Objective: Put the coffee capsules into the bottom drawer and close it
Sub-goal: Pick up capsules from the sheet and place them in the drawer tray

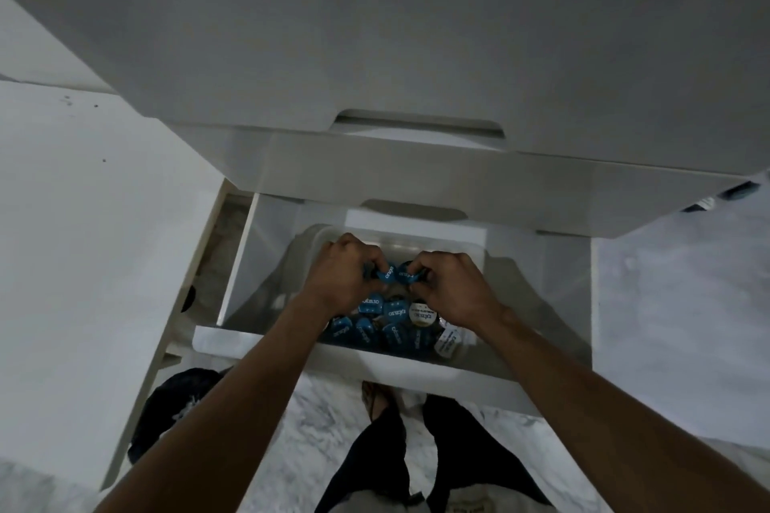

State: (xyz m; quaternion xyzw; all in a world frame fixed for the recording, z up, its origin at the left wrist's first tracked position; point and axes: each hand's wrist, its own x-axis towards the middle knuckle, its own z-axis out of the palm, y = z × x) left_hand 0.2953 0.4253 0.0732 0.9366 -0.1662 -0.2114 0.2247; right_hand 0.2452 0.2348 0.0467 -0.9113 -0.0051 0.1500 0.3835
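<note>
The bottom drawer (266, 339) of a white cabinet stands pulled out below me. Several blue-lidded coffee capsules (396, 312) lie piled inside it, among them one with a white label (448, 344) near the front right. Both my hands reach into the drawer above the pile. My left hand (341, 267) grips a blue capsule (381, 275) with curled fingers. My right hand (448, 281) grips another blue capsule (405, 274) right beside it. The two held capsules nearly touch.
The drawer above (416, 179) is slightly out and overhangs the back of the bottom one. A white wall (62, 242) runs along the left. Marble floor (666, 325) lies around; my legs and a foot (377, 400) stand just before the drawer front.
</note>
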